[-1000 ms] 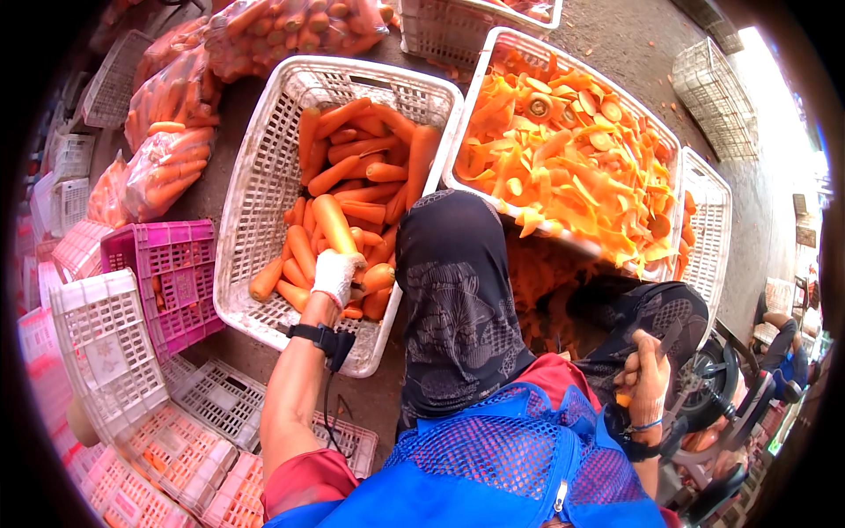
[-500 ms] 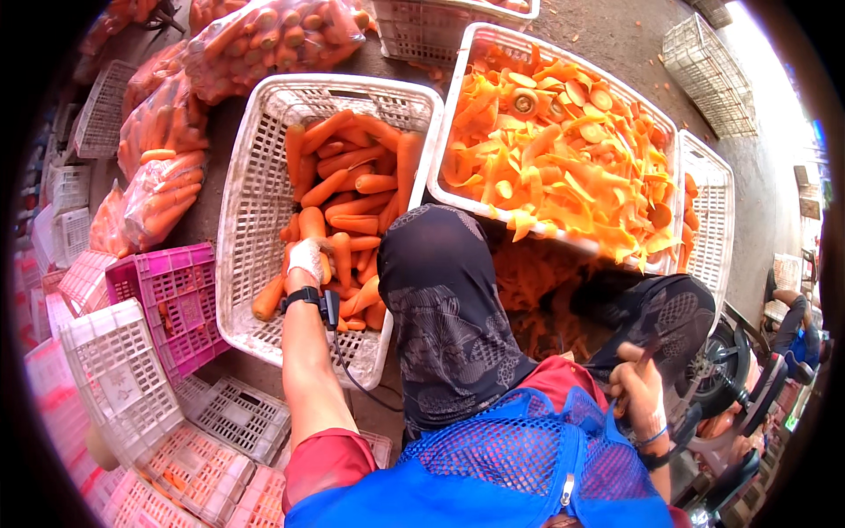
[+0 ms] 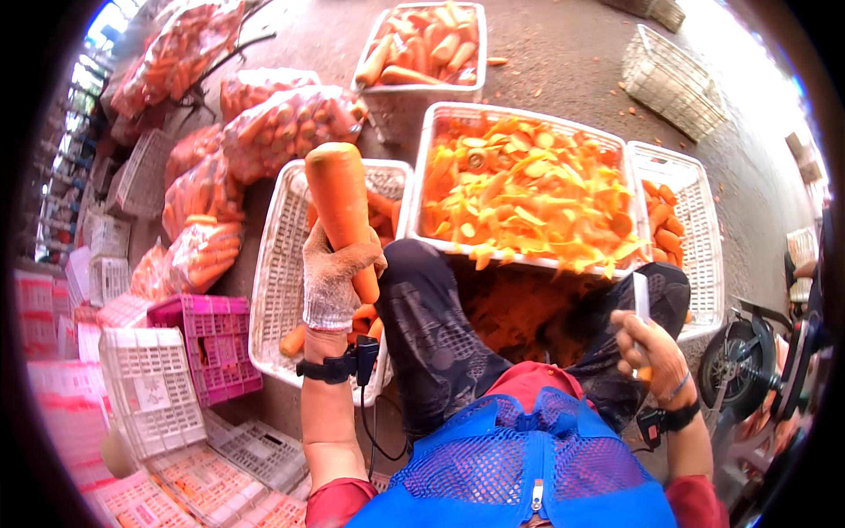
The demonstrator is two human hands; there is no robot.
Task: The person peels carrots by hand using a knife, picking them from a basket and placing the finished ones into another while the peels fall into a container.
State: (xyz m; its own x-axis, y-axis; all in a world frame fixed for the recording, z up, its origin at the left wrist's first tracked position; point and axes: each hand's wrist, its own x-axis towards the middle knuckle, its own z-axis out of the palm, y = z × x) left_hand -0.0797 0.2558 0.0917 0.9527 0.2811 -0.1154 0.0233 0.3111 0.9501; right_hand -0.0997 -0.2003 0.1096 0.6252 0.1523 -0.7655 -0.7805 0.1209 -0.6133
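Observation:
My left hand [image 3: 334, 271], in a soiled white glove, is wrapped round the narrow end of a large carrot [image 3: 337, 189], thick end up. It is raised over a white basket [image 3: 273, 290] holding more carrots, partly hidden by my hand and forearm. My right hand [image 3: 653, 356], bare at the fingers, grips a knife [image 3: 642, 297] near my right knee. Its pale blade points up and a bit of orange handle shows below my fingers. Between the two hands, a white crate [image 3: 425, 167] heaped with orange peelings and cut ends [image 3: 519, 189] stands beyond my knees.
More peelings [image 3: 519, 312] lie between my legs. At right is another white basket [image 3: 704, 264] with carrots; a full crate [image 3: 480, 70] stands farther off. Bagged carrots [image 3: 207, 246], a magenta crate [image 3: 211, 348] and stacked crates [image 3: 150, 387] line the left. A wheel [image 3: 738, 356] is at right.
My left hand has come up out of the basket with a large carrot in its grip. My right hand has shifted slightly, and the knife blade now shows plainly. The view has tilted up.

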